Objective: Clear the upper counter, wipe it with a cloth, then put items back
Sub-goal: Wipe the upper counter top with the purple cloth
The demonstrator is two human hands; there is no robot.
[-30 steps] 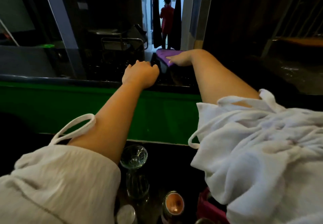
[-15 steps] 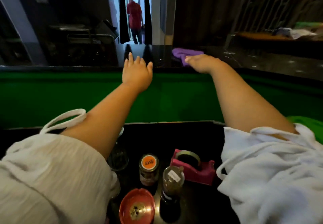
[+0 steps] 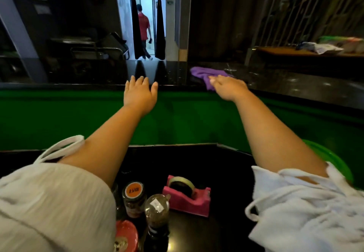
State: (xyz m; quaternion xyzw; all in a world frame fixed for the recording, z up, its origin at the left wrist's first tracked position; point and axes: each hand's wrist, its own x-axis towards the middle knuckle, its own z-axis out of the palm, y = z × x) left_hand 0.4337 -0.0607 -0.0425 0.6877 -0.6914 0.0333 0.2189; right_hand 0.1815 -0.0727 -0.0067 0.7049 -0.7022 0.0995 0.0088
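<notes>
- At the near edge, on the lower black worktop (image 3: 216, 169), stand a red dish (image 3: 126, 236), a clear bottle of dark grains (image 3: 157, 210) and a jar with an orange lid (image 3: 134, 198), close together.
- Just to their right sits a pink tape dispenser (image 3: 187, 198); a green basin (image 3: 334, 161) shows past the right arm.
- White sleeves cover both upper arms, left (image 3: 49, 202) and right (image 3: 305, 208); both forearms reach forward.
- A green panel (image 3: 59, 118) rises behind the lower worktop up to the upper one.
- The left hand (image 3: 139, 94) is spread wide, fingers straight, fingertips on the near edge of the upper worktop (image 3: 285, 82); it holds nothing.
- The right hand (image 3: 228, 87) lies flat with straight fingers on the purple cloth (image 3: 206, 73), pressing it rather than gripping.
- The cloth rests bunched on the glossy dark upper worktop, near its front edge, to the right of the left hand.
- Beyond, dark curtains (image 3: 136, 15) frame a lit doorway where a person in a red shirt (image 3: 143, 27) stands, back turned.
</notes>
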